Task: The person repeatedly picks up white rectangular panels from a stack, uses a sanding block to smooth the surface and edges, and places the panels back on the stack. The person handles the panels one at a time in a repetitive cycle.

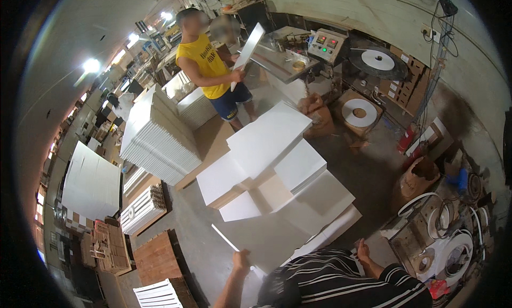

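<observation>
My left hand [241, 261] is closed around the near left edge of a large white panel [261, 238]. The panel slants across the front of a pile of white boards, and a narrow pale edge strip shows along its left side. Behind it lie more white boards [272, 129], stacked at different angles with stepped gaps between them. My right hand [364, 251] is beside my striped shirt, to the right of the pile; its fingers are small and partly hidden, so I cannot make out a grip.
A person in a yellow sleeveless shirt [205, 68] stands beyond the pile, holding a white board [248, 52]. Tall board stacks [160, 137] stand at left. A control box [326, 44], rolls of white banding [358, 112], a paper sack [416, 183] and a machine [448, 254] line the right.
</observation>
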The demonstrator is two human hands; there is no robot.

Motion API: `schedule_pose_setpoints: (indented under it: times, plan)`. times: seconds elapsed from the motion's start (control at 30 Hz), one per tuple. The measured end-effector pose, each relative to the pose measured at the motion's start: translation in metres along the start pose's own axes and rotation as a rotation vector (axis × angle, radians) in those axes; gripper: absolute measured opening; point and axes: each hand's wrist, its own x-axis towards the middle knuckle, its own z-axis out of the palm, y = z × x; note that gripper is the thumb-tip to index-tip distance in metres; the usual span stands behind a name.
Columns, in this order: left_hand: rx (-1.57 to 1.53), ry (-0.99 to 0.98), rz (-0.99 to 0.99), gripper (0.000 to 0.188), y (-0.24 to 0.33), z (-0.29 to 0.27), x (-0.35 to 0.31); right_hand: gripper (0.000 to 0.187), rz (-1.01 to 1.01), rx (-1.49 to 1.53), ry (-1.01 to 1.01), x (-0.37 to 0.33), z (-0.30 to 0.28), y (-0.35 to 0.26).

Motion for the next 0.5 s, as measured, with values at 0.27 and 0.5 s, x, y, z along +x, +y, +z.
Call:
schedule_pose_setpoints:
  times: [0.27, 0.5]
  plan:
    - [-0.212, -0.032, -0.171, 0.023, 0.039, 0.050, -0.041, 0.059, -0.094, 0.246, -0.139, 0.000, 0.032, -0.080]
    - [0.123, 0.308, 0.622, 0.088, 0.106, 0.125, -0.067, 0.037, -0.454, 0.440, -0.489, -0.088, 0.082, -0.215]
